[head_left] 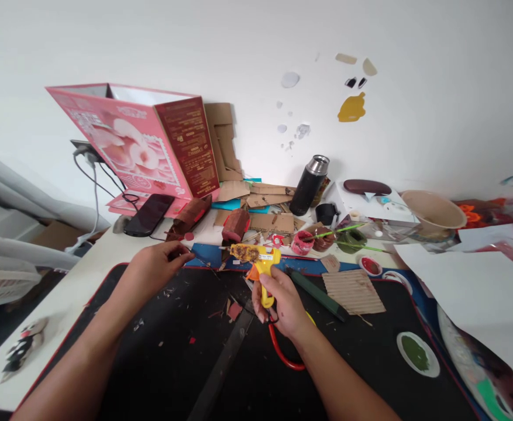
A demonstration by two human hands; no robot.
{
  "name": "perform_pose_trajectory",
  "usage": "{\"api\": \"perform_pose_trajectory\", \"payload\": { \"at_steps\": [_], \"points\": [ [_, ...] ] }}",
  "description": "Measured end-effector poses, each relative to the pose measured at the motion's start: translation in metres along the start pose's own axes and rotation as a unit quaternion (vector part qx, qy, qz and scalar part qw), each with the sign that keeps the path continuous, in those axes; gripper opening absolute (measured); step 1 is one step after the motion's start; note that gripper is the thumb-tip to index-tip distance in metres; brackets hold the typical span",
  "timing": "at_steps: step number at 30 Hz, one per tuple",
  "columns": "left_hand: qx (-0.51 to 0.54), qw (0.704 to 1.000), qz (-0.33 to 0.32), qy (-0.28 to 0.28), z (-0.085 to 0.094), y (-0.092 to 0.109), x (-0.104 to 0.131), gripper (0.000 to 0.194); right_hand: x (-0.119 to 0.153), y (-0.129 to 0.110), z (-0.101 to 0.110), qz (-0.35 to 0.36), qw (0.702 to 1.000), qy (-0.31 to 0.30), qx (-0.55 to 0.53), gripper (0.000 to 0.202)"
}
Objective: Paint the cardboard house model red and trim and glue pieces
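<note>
My right hand (285,301) is wrapped round the handle of a yellow hot glue gun (265,266), whose stained nozzle points left. The gun has an orange trigger, and its body is smeared with brown residue. To the left, my left hand (157,266) hovers over the mat's back edge with its fingertips pinched together; whether anything is between them I cannot make out. Just beyond those fingers lie a small dark red disc (189,236) and a brown-red painted cardboard piece (190,216). A second painted cardboard piece (236,224) sits behind the nozzle.
A black mat (159,362) bears scraps and a dark ruler-like strip (225,362). Behind are a pink box (133,146), a phone (148,215), cardboard pieces (267,222), a black flask (309,186) and paint jars (302,242). Corrugated cardboard (353,291) and a green paint lid (417,354) lie right.
</note>
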State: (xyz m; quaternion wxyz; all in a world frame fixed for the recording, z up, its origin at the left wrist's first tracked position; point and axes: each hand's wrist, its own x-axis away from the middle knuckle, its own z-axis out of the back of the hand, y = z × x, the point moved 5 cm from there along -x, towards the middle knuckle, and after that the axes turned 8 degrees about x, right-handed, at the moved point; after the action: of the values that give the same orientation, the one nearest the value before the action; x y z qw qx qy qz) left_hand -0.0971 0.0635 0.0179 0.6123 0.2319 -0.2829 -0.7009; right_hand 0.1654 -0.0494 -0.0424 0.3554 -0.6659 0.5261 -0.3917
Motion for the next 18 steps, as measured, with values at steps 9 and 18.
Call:
{"api": "perform_pose_trajectory", "payload": {
  "at_steps": [9, 18],
  "points": [
    [0.209, 0.978, 0.026, -0.017, -0.008, 0.0, 0.003, 0.055, -0.001, -0.001, -0.002, 0.001, 1.0, 0.003, -0.009, 0.047],
    [0.443, 0.896, 0.015, -0.022, -0.029, 0.044, -0.007, 0.063, -0.005, -0.018, 0.0, 0.011, 0.997, 0.055, -0.045, 0.053]
  ]
}}
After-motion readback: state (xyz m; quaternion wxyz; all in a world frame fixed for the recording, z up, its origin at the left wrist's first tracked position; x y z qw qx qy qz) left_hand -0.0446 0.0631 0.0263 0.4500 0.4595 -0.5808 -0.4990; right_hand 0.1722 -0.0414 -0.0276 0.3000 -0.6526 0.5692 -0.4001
